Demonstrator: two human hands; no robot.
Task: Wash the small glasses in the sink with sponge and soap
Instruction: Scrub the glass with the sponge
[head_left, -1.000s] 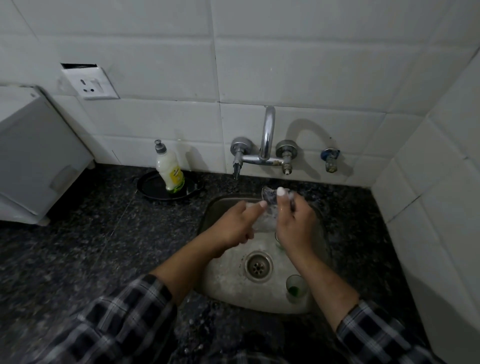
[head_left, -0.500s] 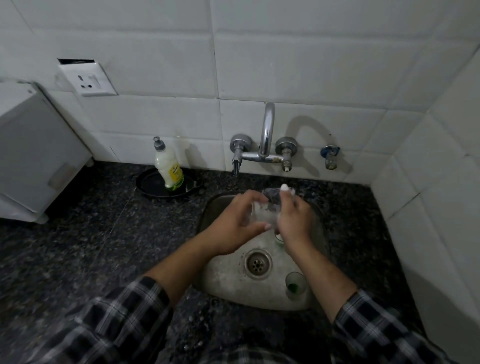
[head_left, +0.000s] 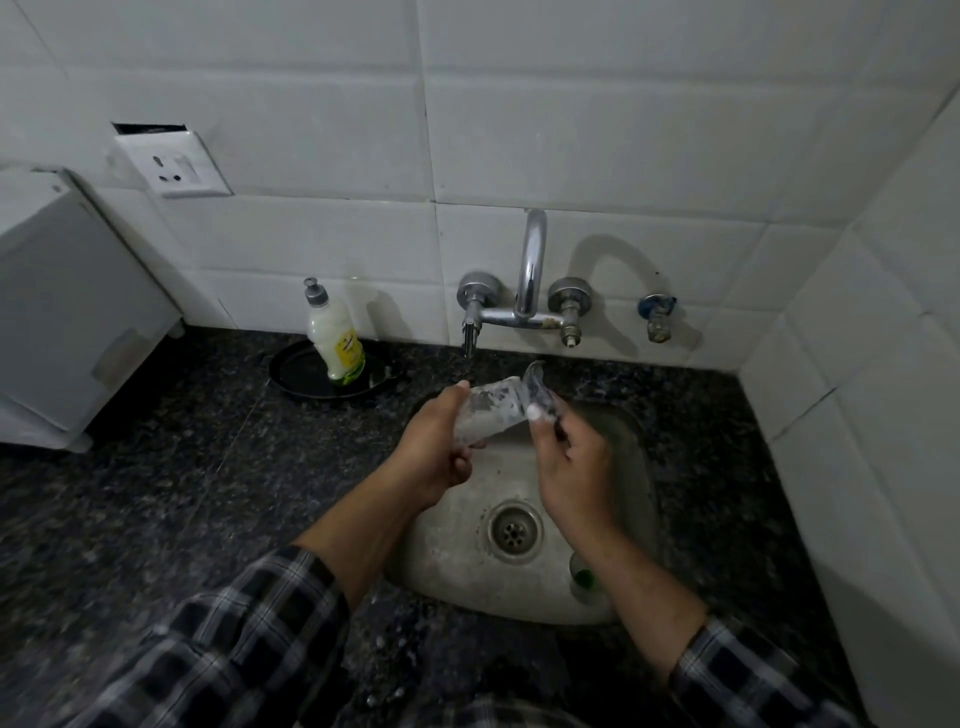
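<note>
A small clear glass (head_left: 488, 413), foamy with soap, lies tilted on its side above the steel sink (head_left: 631, 467). My left hand (head_left: 436, 449) grips its base end. My right hand (head_left: 569, 465) pinches a dark sponge (head_left: 545, 402) pushed against the glass's mouth; most of the sponge is hidden by the fingers. Another small glass (head_left: 584, 577) with green at its bottom stands in the sink's front right, partly behind my right forearm. A soap bottle (head_left: 335, 340) stands at the back left.
The chrome tap (head_left: 527, 291) is mounted on the tiled wall above the sink, its spout left of the hands. The soap bottle stands on a black plate (head_left: 296, 371). A white appliance (head_left: 67, 306) sits at the far left on the dark granite counter (head_left: 156, 493). The drain (head_left: 514, 530) shows below the hands.
The glass has turned from upright to lying sideways, and my left hand has shifted to hold its base. My right hand with the sponge has moved to the mouth.
</note>
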